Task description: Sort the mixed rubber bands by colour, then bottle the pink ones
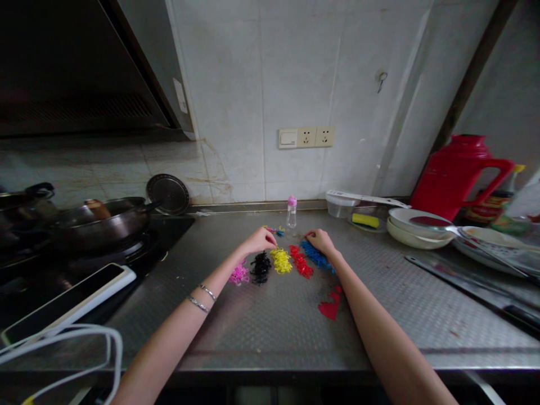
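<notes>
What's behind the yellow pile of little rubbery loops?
A small clear bottle with a pink top stands farther back, and a little multicoloured pile lies nearer. Whatever the bare left hand covers can't be seen.

This is a kitchen: a pan (pixel 112 228) sits on a stove (pixel 171 233) beneath a range hood (pixel 76 73), and bowls (pixel 415 238) and a sponge (pixel 365 221) share the metal counter (pixel 253 332).
</notes>
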### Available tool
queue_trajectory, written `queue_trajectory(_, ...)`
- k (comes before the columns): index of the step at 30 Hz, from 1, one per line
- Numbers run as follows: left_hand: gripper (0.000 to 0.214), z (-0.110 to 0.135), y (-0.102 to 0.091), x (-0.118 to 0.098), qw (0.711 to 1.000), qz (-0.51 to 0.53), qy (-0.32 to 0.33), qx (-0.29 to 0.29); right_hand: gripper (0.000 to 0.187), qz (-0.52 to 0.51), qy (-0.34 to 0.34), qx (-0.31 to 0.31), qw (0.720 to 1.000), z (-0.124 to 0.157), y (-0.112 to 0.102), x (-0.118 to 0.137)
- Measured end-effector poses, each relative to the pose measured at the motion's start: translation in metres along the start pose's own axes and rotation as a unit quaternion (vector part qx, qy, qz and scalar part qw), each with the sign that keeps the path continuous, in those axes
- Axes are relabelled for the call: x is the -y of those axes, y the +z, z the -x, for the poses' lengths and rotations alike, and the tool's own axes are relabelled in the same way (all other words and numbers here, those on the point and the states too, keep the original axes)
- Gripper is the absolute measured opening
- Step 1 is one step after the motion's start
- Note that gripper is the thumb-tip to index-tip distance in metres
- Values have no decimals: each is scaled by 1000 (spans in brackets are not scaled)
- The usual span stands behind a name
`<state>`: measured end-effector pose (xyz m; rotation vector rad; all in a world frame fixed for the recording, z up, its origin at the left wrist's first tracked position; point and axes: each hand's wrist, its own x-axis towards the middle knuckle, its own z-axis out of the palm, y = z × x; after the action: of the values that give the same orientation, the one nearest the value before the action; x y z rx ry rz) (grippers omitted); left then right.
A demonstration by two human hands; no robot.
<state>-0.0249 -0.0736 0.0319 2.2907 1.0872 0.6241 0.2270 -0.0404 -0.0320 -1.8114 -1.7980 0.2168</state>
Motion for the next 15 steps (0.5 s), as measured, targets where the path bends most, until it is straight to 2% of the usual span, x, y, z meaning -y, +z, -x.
queue_trajectory(3, 18, 4, 0, 3, 999, 31, -6, 0, 28, 1, -2, 2, 1000, -1, 1, 0)
queue_trajectory(9, 19, 5, 19, 6, 999, 25, -8, -22, 28, 4, 2, 6, 1000, 1, 0, 2)
queue_trajectory(15, 18, 5, 24, 9, 1000, 25, 11, -2, 28, 3, 2, 5, 1000, 2, -1, 2)
